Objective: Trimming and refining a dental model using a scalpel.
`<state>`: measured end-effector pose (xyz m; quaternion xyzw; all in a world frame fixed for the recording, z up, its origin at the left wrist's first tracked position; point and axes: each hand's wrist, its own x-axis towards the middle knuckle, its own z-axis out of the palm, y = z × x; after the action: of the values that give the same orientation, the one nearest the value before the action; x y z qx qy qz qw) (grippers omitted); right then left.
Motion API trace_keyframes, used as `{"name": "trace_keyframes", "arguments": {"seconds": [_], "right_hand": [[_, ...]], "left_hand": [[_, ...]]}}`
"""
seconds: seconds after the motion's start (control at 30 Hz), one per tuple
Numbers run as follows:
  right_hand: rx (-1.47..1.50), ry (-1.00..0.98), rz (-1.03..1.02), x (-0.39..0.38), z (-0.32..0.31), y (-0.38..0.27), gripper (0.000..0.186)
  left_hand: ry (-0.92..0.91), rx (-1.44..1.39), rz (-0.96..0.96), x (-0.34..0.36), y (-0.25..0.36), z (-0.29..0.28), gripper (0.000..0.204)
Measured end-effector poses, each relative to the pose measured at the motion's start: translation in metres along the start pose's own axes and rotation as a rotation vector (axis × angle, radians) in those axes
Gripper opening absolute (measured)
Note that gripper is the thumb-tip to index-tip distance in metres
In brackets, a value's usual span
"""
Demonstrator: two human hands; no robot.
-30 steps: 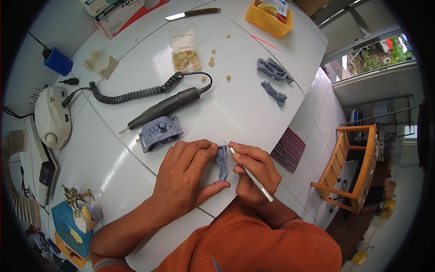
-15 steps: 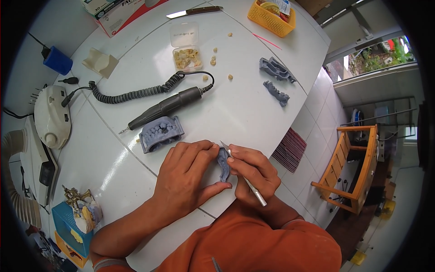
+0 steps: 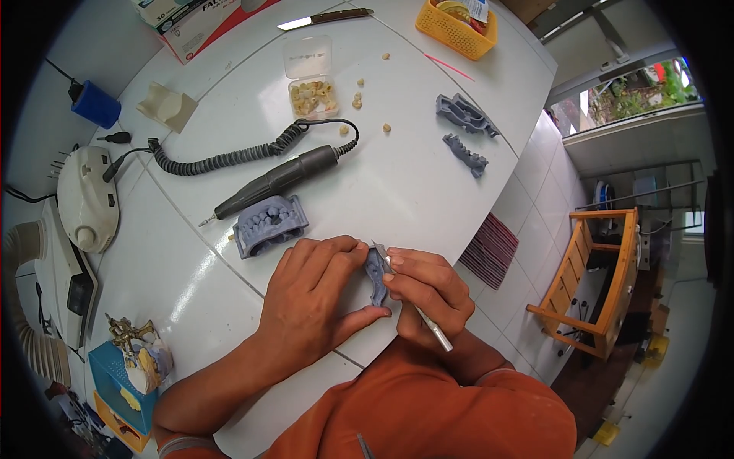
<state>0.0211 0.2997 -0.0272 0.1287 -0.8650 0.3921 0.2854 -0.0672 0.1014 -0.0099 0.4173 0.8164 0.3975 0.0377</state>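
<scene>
Between the fingertips and thumb of my left hand (image 3: 310, 294) is a small curved blue-grey dental model piece (image 3: 375, 277), steadied near the table edge. My right hand (image 3: 430, 289) grips a silver craft knife (image 3: 434, 330) like a pen. Its pointed blade lies at the upper end of the piece, but the exact contact is too small to tell. Just beyond my left hand stands a larger blue-grey dental model (image 3: 269, 226) with a row of teeth. A dark rotary handpiece (image 3: 279, 182) with a thin bur rests behind it, its coiled cord running left.
A clear box of tooth-like pieces (image 3: 312, 97) stands open, with several loose ones nearby. Two more blue-grey model parts (image 3: 465, 155) lie at right. Farther back are a brown-handled knife (image 3: 325, 19) and a yellow basket (image 3: 456, 32). A white control unit (image 3: 88, 199) sits left.
The craft knife and my right fingers have shifted very slightly at the upper end of the piece. My left hand keeps its hold; the rest of the scene is nearly the same.
</scene>
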Motion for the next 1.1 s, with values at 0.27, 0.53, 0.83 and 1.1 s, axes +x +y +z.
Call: {"name": "trace_keyframes", "arguments": {"seconds": [0.27, 0.53, 0.83, 1.1], "right_hand": [[-0.002, 0.006, -0.014, -0.0008, -0.0022, -0.0004, 0.041], [0.039, 0.07, 0.027, -0.0074, -0.0018, -0.0029, 0.034], [-0.009, 0.115, 0.054, -0.0081, 0.0045, 0.0003, 0.03], [-0.04, 0.112, 0.067, -0.0066, 0.0054, 0.0005, 0.029]], "left_hand": [[-0.004, -0.002, 0.001, 0.0, 0.0003, 0.0001, 0.075], [0.005, -0.007, 0.005, 0.001, 0.0001, -0.0006, 0.075], [0.011, -0.021, 0.011, 0.0006, -0.0011, -0.0003, 0.075], [0.005, -0.014, 0.005, 0.0001, -0.0003, -0.0001, 0.075]]}}
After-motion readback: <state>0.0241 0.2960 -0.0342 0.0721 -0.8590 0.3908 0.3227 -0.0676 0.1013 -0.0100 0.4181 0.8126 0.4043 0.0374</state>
